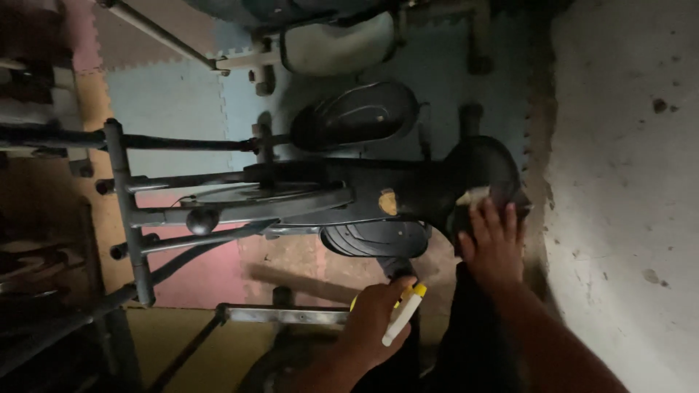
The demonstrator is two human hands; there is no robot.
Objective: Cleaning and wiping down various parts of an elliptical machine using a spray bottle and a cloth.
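Yellow-capped spray bottle (pixel 404 314) in left hand's (pixel 373 320) closed grip.

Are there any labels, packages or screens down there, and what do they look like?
Sticker: on the black machine body, small, roundish, orange-yellow, worn.
Spray bottle: in the left hand, white nozzle with yellow trim; any label is hidden.
Cloth: pale, under the right hand on the machine.
No screens or signs.

Exercise machine (pixel 378 193): wall (pixel 626 182) close along its right edge; 2 pedals (pixel 357 115) and frame bars (pixel 124 211) crowd left; foam mats (pixel 167 102) open beyond.
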